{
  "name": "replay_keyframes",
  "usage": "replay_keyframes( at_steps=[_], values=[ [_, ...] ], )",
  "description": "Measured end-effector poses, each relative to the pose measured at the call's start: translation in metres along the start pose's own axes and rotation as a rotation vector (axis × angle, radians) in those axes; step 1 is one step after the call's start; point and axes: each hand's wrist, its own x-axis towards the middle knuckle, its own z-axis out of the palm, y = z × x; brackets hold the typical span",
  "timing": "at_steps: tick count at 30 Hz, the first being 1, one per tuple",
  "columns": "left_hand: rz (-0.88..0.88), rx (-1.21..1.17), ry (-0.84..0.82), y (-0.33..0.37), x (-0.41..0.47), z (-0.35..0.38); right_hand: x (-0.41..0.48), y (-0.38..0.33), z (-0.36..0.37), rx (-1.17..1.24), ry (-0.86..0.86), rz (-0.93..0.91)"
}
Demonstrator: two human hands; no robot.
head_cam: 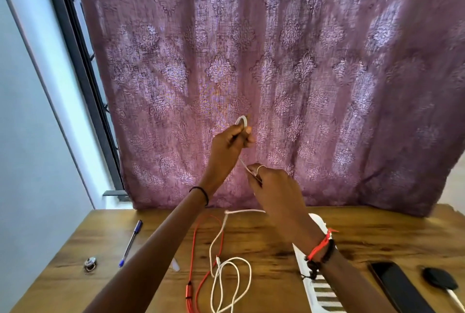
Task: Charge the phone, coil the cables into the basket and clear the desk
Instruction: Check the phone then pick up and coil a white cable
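A mauve patterned curtain (pixel 276 73) (backlit) hangs behind the wooden desk (pixel 377 232).

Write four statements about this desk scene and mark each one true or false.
1. The left hand and the right hand both hold the white cable above the desk. True.
2. The red cable lies in the basket. False: it lies on the desk, left of the basket.
3. The pen lies left of the red cable. True.
4. The left hand holds the phone. False: the phone lies on the desk, right of the basket.
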Motion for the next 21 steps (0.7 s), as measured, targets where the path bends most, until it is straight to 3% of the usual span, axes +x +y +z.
replay_keyframes(
  at_steps=[5, 11, 14, 21],
  values=[
    [0.126, 0.277, -0.051, -0.010, 0.001, -0.012, 0.012, 0.003, -0.018, 0.045, 0.002, 0.034],
    [0.088, 0.292, -0.190, -0.014, 0.002, -0.021, 0.029, 0.007, -0.034, 0.116, 0.076, 0.012],
    [0.024, 0.091, -0.333, -0.011, -0.001, -0.025, 0.039, 0.012, -0.041, 0.217, 0.107, -0.002],
    [-0.237, -0.495, -0.493, -0.007, -0.007, -0.026, 0.054, 0.015, -0.048, 0.502, 0.118, 0.014]
  ],
)
